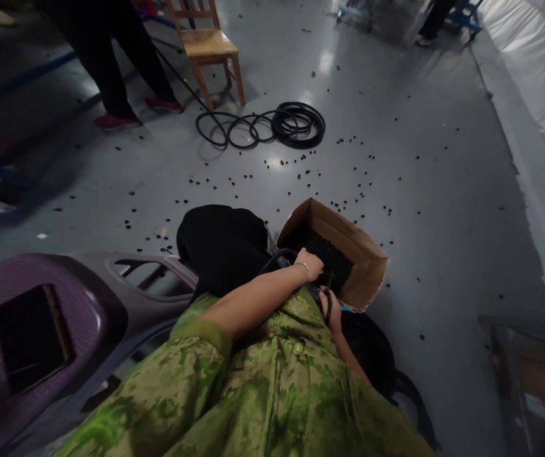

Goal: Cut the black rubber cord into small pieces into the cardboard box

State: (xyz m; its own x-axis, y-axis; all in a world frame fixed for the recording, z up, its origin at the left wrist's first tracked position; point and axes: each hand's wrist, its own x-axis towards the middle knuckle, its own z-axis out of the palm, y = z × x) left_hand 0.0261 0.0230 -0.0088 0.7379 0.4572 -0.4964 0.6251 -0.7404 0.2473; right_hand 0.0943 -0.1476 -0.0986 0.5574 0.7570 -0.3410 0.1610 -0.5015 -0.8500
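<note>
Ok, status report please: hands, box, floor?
Left hand in cardboard box of black pellets. Right hand grips thin black tool. Pellets scattered on floor.

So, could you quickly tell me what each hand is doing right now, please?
Left hand: reaching into the cardboard box; grip cannot be told.
Right hand: closed on a black cable.

One head-worn camera looks steeply down and forward past the wearer's chest at the grey floor (443, 209). The cardboard box (348, 254) sits close below; a wooden chair (210, 47) stands farther off near the top edge.
</note>
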